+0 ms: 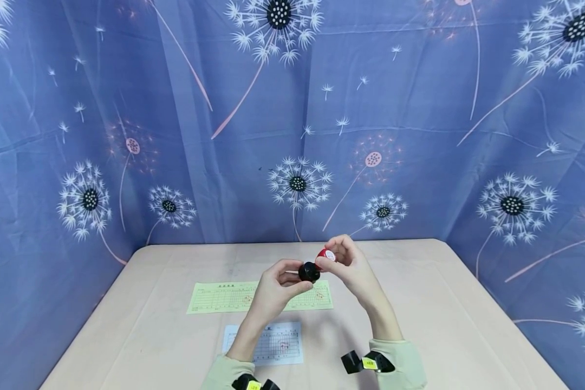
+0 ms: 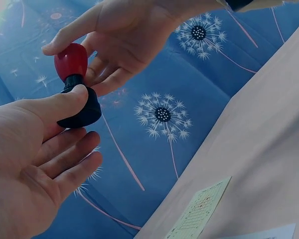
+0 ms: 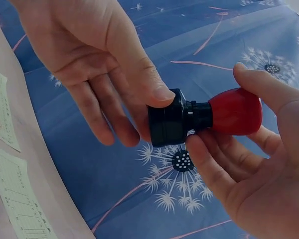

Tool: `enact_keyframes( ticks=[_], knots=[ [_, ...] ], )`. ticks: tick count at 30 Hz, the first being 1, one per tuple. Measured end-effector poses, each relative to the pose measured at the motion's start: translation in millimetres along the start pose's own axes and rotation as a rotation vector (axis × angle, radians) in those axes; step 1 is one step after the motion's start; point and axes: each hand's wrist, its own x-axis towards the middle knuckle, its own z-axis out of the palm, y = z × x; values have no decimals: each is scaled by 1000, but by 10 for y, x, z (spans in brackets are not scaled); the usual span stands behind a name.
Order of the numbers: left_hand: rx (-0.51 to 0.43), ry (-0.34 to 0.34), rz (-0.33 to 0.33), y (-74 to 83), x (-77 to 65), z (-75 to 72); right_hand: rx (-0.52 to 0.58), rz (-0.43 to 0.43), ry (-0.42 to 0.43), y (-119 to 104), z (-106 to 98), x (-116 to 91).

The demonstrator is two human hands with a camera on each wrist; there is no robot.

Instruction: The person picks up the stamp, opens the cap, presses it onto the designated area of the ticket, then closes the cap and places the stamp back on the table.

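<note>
Both hands hold a stamp (image 3: 235, 112) up above the table, its red bulb-shaped handle joined by a narrow neck to a round black base (image 3: 168, 118). My left hand (image 1: 272, 287) pinches the black base between thumb and fingers, its other fingers spread loosely below in the left wrist view. On the red handle, my right hand (image 1: 353, 271) grips with the thumb on one side and fingers on the other. A white round label shows on the handle's end in the head view. The base's flat face is turned away from the right hand.
A green printed form (image 1: 214, 298) with red stamp marks lies flat beneath the hands. Nearer the person is a smaller pale blue form (image 1: 290, 346), also red-marked and partly covered by the left forearm. Blue dandelion-patterned curtains (image 1: 253, 189) surround the beige table (image 1: 443, 325).
</note>
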Motion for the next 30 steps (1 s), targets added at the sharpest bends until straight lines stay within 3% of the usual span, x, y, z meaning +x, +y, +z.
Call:
enact_keyframes(
  ticks=[16,23,30],
  knots=[
    [6,-26,-14,-22,1,-51,-109,-1,34,14,-43,-10],
    [96,21,28,-40,4,-139,-331,2,50,50,-125,-20],
    [165,112,6,-86,0,-246,-421,28,-6,72,-198,-44]
  ],
)
